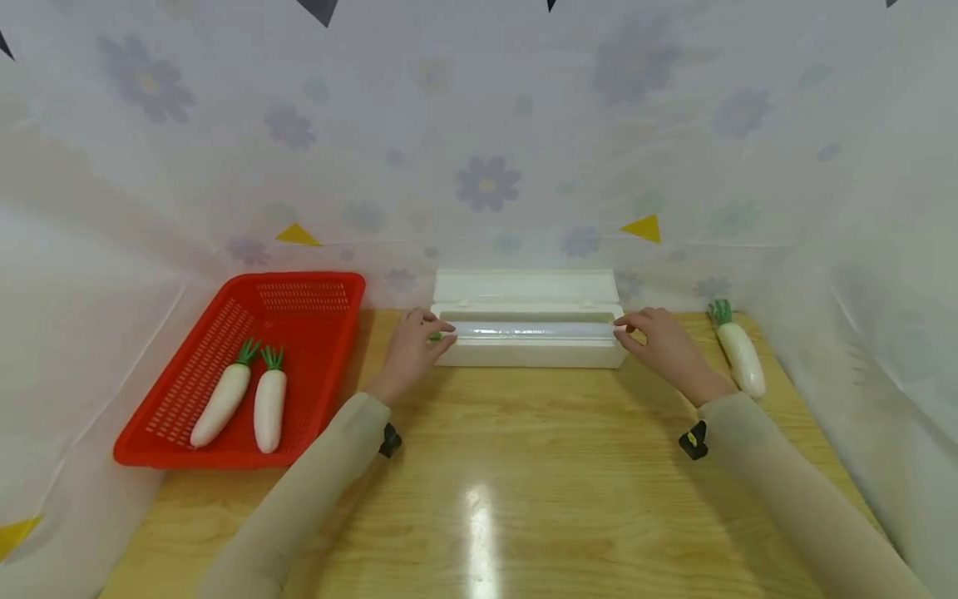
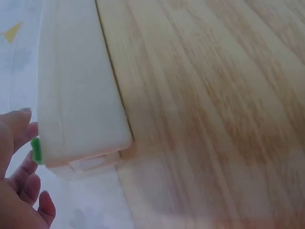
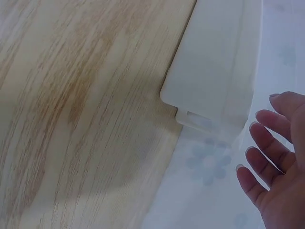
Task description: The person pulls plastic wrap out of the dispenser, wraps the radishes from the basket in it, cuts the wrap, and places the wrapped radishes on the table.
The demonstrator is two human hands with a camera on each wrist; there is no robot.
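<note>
A long white plastic wrap box stands at the back of the table with its lid raised. Across its opening lies a shiny roll of plastic wrap. At the roll's left end, the thumb and fingers of my left hand pinch the plastic wrap. My right hand does the same at the right end, its other fingers spread beyond the box in the right wrist view. A small green piece shows at the box's left edge beside my left fingers. The box wall hides the wrap from both wrist views.
On the left, a red basket holds two white radishes with green tops, one radish leaning, another radish beside it. A third white radish lies by the table's right edge. Flower-patterned sheeting surrounds the wooden table.
</note>
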